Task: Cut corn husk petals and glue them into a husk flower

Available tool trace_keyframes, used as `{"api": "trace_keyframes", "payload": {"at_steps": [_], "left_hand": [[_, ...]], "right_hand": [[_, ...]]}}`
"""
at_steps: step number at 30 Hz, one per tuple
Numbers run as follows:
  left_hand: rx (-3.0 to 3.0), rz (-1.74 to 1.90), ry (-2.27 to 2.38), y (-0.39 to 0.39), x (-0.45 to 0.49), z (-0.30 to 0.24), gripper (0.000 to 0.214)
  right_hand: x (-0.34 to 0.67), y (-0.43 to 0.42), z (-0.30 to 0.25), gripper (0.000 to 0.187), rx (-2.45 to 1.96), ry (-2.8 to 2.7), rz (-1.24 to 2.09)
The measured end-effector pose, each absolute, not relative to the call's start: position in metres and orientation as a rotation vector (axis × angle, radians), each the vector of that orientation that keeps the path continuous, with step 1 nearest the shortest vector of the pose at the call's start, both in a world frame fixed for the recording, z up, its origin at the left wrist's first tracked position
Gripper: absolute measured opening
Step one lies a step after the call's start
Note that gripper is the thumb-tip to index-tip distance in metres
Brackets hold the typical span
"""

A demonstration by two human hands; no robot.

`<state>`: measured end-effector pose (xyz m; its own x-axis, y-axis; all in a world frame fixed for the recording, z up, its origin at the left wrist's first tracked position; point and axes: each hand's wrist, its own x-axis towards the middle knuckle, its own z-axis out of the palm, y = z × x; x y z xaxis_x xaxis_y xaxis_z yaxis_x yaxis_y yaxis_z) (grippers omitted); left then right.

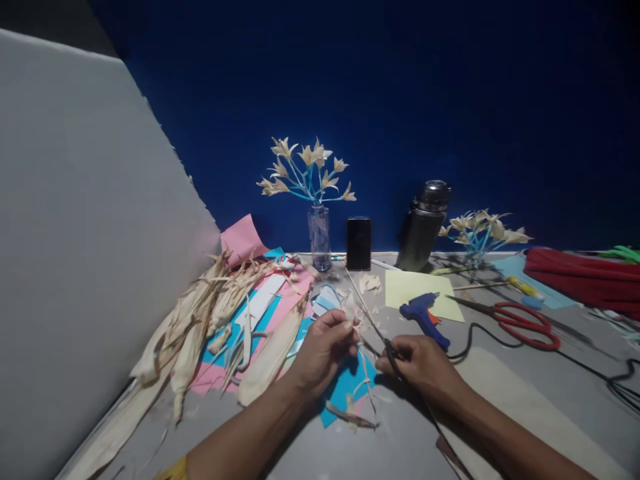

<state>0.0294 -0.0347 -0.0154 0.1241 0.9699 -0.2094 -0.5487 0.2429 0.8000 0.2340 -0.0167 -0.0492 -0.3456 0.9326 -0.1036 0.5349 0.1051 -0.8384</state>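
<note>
Above paper [354, 383], curled hands [325, 341] [417, 360] hold husk [351, 309], slender tool [391, 355]

Dark blue wall [380, 100] rose behind the grey table [330, 460]. Near the wall's foot, black phone [359, 244] stood upright; right of it, dark flask [425, 227], shiny lid. Farther right, red cloth [585, 280] lay bunched, bright green item [623, 254] just behind. Pale panel [85, 220] flanked the left.

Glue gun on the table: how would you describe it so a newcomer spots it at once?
In front of the dark blue wall stands a metal-capped flask. Below it lies a pale yellow sheet, with the glue gun overlapping its lower edge. Blue with an orange trigger, it differs from the red-handled scissors to its right.
</note>
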Motion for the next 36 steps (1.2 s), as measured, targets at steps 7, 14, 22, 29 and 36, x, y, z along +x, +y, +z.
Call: {"api": "trace_keyframes", "payload": {"at_steps": [7, 14, 22, 29, 36], "left_hand": [[0.689, 1.057, 0.731, -0.041, 0.045, -0.038, 0.032], [0.682, 1.094, 0.662, -0.046, 0.049, -0.037, 0.029], [0.61, 1.089, 0.687, -0.05, 0.047, -0.025, 0.025], [0.587, 1.144, 0.788, -0.045, 0.04, -0.026, 0.019], [0.758, 1.245, 1.19, -0.041, 0.035, -0.036, 0.02]], "right_hand": [[0.223, -0.027, -0.041, 0.033, -1.671, -2.182, 0.762], [0.229, -0.022, -0.037, 0.019, -1.386, -1.942, 1.4], [0.236, -0.016, -0.031, 0.019, -1.062, -1.755, 1.818], [0.232, -0.016, -0.033, 0.016, -1.318, -1.859, 1.385], [0.232, -0.027, -0.035, 0.015, -1.498, -2.329, 0.584]]}}
